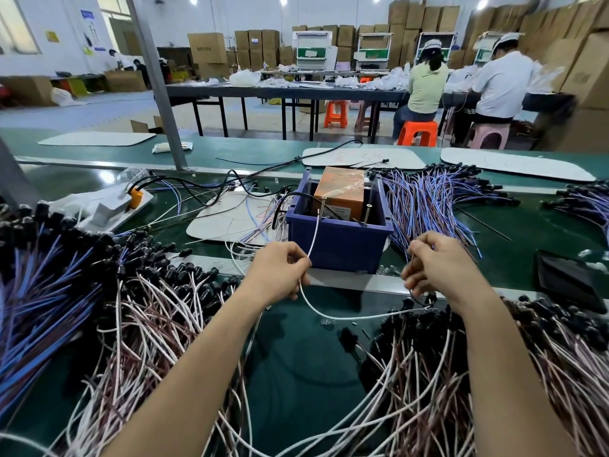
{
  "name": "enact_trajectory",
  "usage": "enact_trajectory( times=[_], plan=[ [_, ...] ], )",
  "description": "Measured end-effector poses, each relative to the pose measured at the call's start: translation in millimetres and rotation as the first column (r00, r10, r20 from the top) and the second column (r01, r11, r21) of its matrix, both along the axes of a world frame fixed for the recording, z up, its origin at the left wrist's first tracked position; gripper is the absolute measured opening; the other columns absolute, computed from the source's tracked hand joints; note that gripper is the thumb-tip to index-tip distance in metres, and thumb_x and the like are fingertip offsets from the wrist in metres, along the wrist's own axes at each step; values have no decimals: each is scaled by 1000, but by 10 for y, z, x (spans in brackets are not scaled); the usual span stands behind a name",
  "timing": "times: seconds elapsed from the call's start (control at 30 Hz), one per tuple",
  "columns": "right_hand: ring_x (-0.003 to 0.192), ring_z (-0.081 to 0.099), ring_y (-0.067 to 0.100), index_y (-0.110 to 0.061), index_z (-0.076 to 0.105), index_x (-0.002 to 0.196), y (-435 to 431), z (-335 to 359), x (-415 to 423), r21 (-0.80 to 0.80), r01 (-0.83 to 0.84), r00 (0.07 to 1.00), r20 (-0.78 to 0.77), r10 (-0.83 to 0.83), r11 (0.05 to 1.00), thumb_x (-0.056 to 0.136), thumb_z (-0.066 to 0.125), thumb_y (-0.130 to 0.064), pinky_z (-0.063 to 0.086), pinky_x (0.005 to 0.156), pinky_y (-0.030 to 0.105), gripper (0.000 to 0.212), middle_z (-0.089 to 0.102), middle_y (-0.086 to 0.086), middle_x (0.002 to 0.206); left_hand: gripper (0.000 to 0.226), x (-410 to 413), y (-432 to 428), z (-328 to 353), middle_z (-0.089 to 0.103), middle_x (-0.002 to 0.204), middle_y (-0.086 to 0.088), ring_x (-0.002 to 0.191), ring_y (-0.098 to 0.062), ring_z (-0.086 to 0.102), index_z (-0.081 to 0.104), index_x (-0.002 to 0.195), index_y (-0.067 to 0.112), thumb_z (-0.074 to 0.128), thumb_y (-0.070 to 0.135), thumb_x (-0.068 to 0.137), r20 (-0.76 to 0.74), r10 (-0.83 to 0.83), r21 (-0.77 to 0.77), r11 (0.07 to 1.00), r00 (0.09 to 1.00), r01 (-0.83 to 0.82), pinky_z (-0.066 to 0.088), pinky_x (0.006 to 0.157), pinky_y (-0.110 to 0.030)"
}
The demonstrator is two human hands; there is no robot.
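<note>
Bin [339,249]: mid-table [296,357] — a box [341,192] stands in it.
Board [224,222]: flat, just left of the bin.
Left wire heap [49,291]: near left.
Right wire heap [494,374]: near right.
Back wire heap [435,199]: right of the bin.
Tray [566,282]: far right.
Wire [329,313]: before the bin — strung from left hand [280,272] to right hand [441,268].

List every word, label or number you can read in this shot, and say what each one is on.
Nothing reads clearly.
White label on the orange box in the blue bin: print too small.
Cardboard carton at the back: dark print, blurred.
Blue poster and yellow sign on the wall: blurred.
White wire pinched by the left hand: no marking visible.
</note>
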State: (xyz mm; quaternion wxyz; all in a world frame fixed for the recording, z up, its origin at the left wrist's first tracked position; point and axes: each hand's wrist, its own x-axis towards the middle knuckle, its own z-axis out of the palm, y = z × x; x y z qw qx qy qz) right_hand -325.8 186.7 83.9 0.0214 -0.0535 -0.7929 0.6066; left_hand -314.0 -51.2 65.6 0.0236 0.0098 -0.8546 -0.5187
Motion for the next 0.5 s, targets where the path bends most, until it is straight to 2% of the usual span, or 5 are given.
enact_trajectory(
  times=[0.1,0.2,0.4,0.5],
  plan=[
    [35,54,25,-7,44,86,-76,-44,-29,24,-60,998,35,59,998,102,34,-8,42,33,24,19,59,17,51,15,-1,2,-4,64,52,2,36,-8,47,61,79,9,55,6,92,5,-2,10,1000,1000,2,42,39,-19],
    [36,55,28,-7,43,84,-176,-85,-63,67,-54,998,35,52,996,101,33,-7,43,34,26,19,59,23,56,15,-1,4,4,64,54,0,36,-8,47,61,79,8,55,5,92,6,-3,18,1000,1000,3,42,39,-19],
    [35,58,26,-7,43,83,-447,-168,-46,104,20,998,-54,-15,994,101,33,-7,43,33,24,21,60,23,60,14,3,10,6,64,57,-4,35,-9,44,60,79,7,54,4,92,19,-4,45,999,1000,3,42,39,-18],
    [38,60,28,-9,44,85,-609,-213,-19,165,11,995,-102,5,986,102,32,-9,48,34,31,21,61,22,63,15,0,13,4,63,57,-5,35,-9,44,60,78,7,54,4,92,19,-8,53,999,1000,7,41,39,-18]
  ],
)
